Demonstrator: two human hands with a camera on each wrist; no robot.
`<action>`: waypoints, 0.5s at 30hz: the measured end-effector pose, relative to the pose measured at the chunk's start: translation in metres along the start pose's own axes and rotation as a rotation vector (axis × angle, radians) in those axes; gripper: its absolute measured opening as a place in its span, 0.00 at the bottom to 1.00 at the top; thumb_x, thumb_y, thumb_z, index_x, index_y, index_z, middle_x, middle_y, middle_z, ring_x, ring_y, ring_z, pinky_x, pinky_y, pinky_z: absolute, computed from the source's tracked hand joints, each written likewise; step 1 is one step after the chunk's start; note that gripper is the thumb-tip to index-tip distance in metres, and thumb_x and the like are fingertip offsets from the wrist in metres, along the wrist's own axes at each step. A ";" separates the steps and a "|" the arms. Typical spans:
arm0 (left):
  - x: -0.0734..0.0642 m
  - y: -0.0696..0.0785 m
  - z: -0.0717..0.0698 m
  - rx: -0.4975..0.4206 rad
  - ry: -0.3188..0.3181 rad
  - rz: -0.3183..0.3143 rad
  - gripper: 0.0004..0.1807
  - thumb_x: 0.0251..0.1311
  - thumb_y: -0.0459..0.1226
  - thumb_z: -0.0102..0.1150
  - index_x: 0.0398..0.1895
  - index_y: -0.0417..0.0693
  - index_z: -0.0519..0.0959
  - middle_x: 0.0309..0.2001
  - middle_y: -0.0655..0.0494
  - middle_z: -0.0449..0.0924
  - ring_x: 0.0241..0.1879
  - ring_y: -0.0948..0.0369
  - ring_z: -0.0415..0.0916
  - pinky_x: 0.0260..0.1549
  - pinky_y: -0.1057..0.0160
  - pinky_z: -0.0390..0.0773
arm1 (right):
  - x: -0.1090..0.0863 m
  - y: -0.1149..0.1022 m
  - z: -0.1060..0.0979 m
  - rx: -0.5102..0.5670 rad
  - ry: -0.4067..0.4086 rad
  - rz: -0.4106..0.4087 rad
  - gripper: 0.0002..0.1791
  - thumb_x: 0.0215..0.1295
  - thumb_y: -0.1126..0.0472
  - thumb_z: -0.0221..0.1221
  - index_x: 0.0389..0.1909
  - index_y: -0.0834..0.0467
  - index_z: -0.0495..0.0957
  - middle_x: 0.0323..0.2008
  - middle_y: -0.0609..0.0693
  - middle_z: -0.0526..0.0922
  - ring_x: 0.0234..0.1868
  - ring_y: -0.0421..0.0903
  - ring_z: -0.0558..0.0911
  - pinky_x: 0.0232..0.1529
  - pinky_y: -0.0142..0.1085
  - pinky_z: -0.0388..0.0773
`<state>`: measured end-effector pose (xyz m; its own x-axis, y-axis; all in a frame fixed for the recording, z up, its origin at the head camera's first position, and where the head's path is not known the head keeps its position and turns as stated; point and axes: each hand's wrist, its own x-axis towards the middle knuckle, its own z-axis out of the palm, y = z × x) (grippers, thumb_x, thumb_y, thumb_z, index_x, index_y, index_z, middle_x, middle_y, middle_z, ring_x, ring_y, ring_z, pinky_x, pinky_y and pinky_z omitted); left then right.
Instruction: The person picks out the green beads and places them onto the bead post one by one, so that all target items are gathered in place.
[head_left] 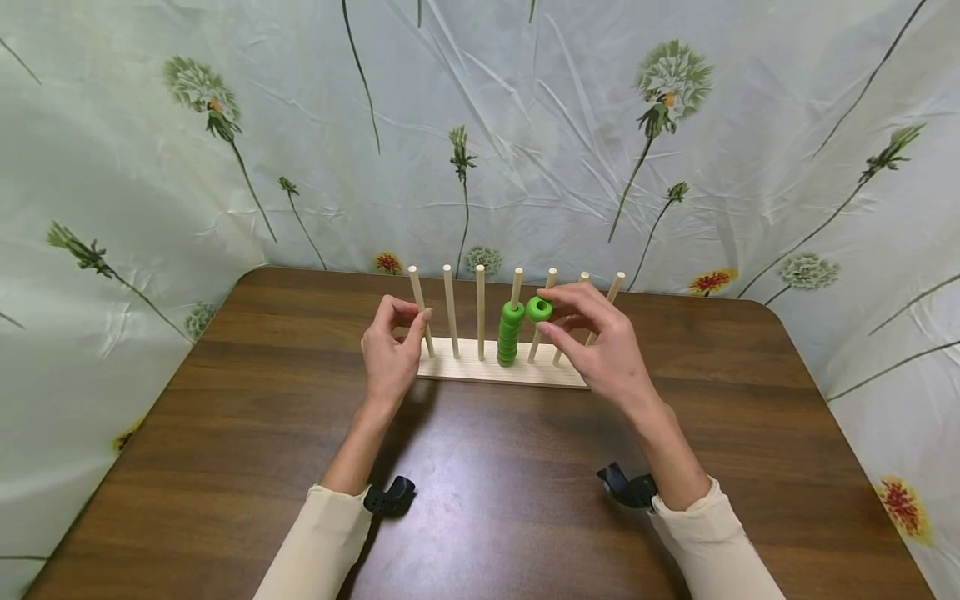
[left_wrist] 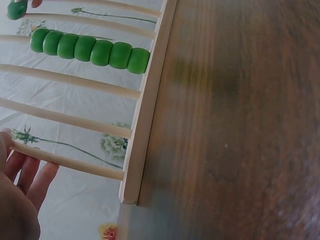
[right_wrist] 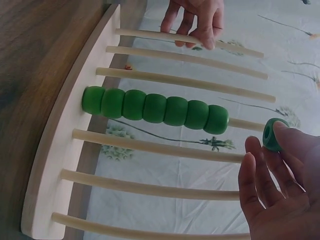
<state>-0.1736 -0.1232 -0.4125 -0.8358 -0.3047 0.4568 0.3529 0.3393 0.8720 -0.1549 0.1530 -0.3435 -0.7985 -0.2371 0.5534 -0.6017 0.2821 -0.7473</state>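
A wooden rack [head_left: 480,372] with a row of upright pegs stands on the table. On its middle peg [head_left: 517,287] sits a stack of several green beads [head_left: 509,333], reaching down to the base; the top of that peg is bare. My right hand [head_left: 600,342] pinches a loose green bead [head_left: 539,308] between thumb and fingers, its hole showing, just right of the stack in the head view. With my left hand [head_left: 393,350] I grip the leftmost peg [right_wrist: 190,37], thumb on one side and fingers on the other. The pegs at right are partly hidden behind my right hand.
The brown wooden table [head_left: 480,483] has rounded far corners. A pale, flower-printed cloth [head_left: 337,108] hangs behind it and at both sides. Dark straps with small mounts [head_left: 390,497] are on both wrists, over the table's near part.
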 end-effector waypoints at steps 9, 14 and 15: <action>0.000 0.001 -0.001 0.006 -0.009 0.007 0.11 0.66 0.36 0.70 0.39 0.37 0.79 0.34 0.44 0.87 0.34 0.73 0.80 0.25 0.71 0.78 | 0.006 -0.006 0.003 0.002 0.007 -0.014 0.23 0.60 0.75 0.70 0.58 0.61 0.83 0.50 0.55 0.84 0.45 0.40 0.85 0.46 0.26 0.83; 0.000 0.001 -0.001 0.004 -0.007 0.003 0.11 0.65 0.36 0.70 0.39 0.38 0.79 0.34 0.44 0.87 0.34 0.73 0.80 0.25 0.72 0.77 | 0.009 -0.009 0.004 0.025 0.021 -0.027 0.24 0.58 0.77 0.70 0.57 0.62 0.84 0.49 0.56 0.84 0.45 0.37 0.84 0.46 0.26 0.83; 0.000 0.001 -0.001 0.004 -0.005 0.003 0.11 0.65 0.36 0.70 0.39 0.38 0.79 0.34 0.44 0.87 0.34 0.73 0.80 0.25 0.72 0.77 | 0.010 -0.010 0.004 0.029 0.024 -0.034 0.24 0.58 0.77 0.70 0.57 0.63 0.84 0.50 0.57 0.84 0.45 0.36 0.84 0.46 0.26 0.83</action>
<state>-0.1728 -0.1236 -0.4117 -0.8370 -0.2989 0.4584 0.3539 0.3433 0.8700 -0.1568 0.1438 -0.3325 -0.7778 -0.2238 0.5873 -0.6282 0.2472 -0.7378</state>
